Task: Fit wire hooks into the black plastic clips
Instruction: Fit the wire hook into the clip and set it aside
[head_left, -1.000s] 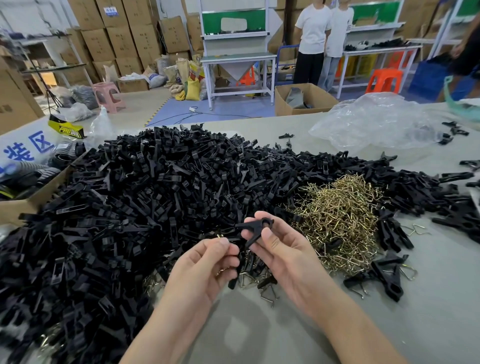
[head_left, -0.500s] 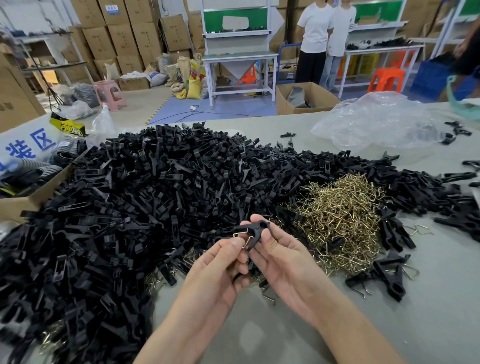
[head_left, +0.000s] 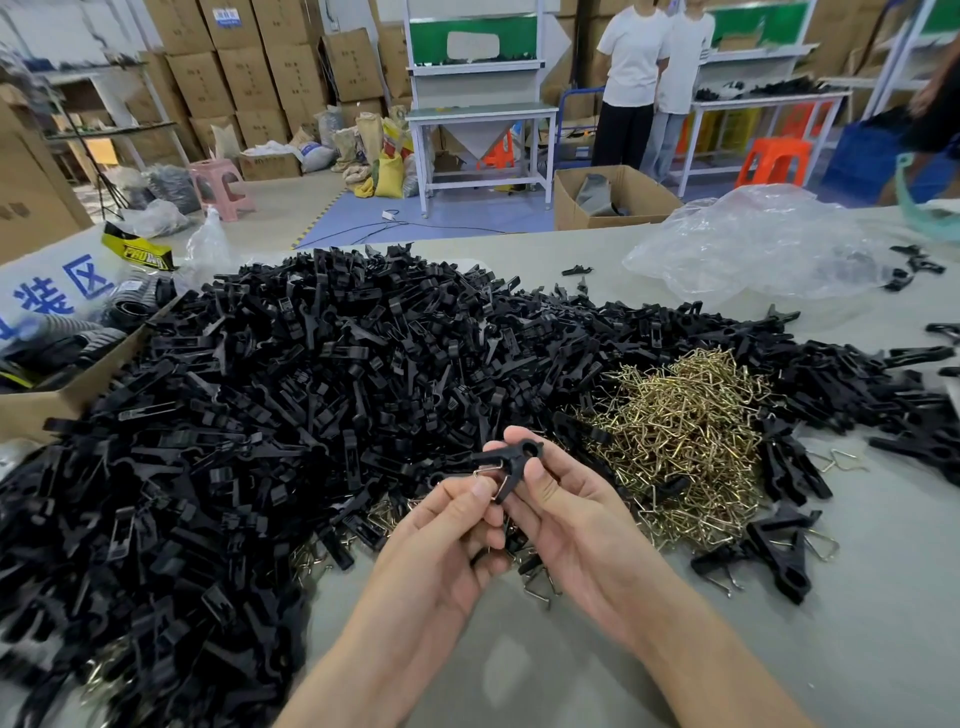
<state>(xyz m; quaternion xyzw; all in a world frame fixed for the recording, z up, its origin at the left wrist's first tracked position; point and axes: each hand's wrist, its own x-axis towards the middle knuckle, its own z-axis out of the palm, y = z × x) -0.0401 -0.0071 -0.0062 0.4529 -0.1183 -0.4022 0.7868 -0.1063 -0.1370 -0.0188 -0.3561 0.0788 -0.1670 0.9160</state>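
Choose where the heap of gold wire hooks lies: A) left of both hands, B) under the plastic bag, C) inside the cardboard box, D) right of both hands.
D: the heap of wire hooks lies right of the right hand, holding a black clip, and the left hand, pinching one hook.

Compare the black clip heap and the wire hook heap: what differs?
The black clip heap is matte black plastic; the wire hook heap is shiny brass-coloured metal. The clip heap is far larger, filling the left and back; the hook heap is a small mound on the right, bordered by clips. Both lie loose on the grey table.
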